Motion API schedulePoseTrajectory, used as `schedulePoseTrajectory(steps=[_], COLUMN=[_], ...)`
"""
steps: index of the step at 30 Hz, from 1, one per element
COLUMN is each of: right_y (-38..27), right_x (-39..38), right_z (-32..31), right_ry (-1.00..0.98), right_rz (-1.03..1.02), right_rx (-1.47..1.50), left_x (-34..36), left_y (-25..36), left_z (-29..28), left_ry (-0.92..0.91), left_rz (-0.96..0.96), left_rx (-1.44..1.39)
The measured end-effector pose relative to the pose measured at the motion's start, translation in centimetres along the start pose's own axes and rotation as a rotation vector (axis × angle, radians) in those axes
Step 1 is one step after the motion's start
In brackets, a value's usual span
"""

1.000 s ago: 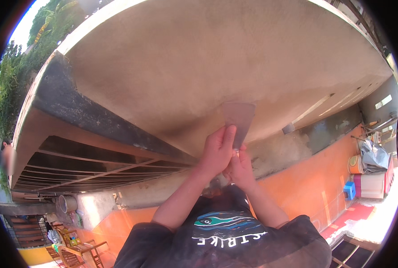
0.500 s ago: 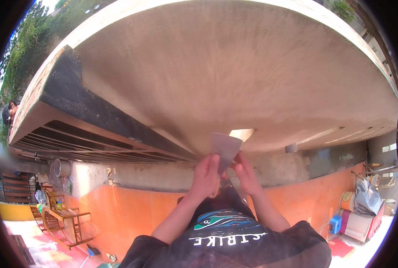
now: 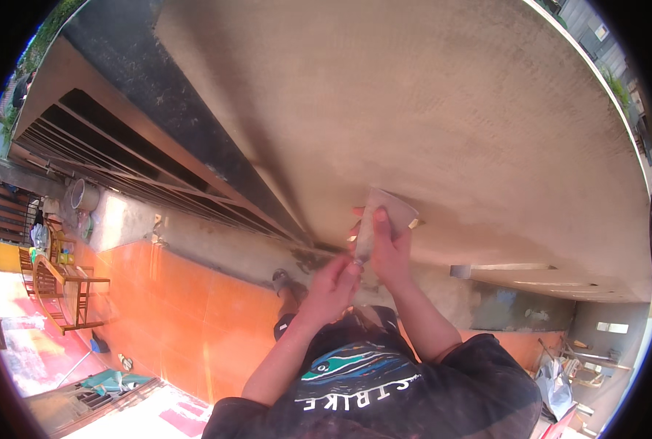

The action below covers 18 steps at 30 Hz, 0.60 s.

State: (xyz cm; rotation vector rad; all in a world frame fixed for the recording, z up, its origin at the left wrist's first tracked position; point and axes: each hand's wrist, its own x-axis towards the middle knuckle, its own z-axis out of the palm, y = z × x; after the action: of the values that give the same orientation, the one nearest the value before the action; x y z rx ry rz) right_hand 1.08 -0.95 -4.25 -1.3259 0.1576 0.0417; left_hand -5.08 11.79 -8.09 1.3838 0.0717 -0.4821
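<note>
A flat grey putty knife (image 3: 375,207), wide at its upper end and tapering downward, is held in front of my chest. My right hand (image 3: 390,256) grips its blade, with the thumb lying on the near face and fingers behind. At the narrow lower end, my left hand (image 3: 332,291) is closed with its fingertips pinched; its palm hides any handle. Behind the blade spreads a large, smooth grey-brown plastered surface (image 3: 443,110), with a gap in depth that I cannot judge.
To the left runs a dark ledge (image 3: 187,110) above a slatted grille (image 3: 121,157). Below are orange wall panels (image 3: 194,300), a wooden chair (image 3: 66,293) and a bucket (image 3: 84,194). A grey bag (image 3: 555,388) lies at the lower right. A foot (image 3: 280,278) shows beneath me.
My view has tilted and turned. My right hand has moved up onto the blade, while my left hand has slid from the blade to its narrow end.
</note>
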Motion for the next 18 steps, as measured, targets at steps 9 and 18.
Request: schedulePoseTrajectory(steps=[9,18], right_y=[-0.2,-1.3], right_x=[-0.3,0.0], right_z=[1.1,0.4], right_ry=[0.077,0.018], right_rz=[-0.006,-0.056], right_rx=[0.0,0.013], left_x=[0.3,0.6], left_y=[-0.7,-0.2], left_z=[0.0,0.9], left_ry=[0.092,0.104], left_rz=[0.186,0.169], left_rx=[0.122,0.071])
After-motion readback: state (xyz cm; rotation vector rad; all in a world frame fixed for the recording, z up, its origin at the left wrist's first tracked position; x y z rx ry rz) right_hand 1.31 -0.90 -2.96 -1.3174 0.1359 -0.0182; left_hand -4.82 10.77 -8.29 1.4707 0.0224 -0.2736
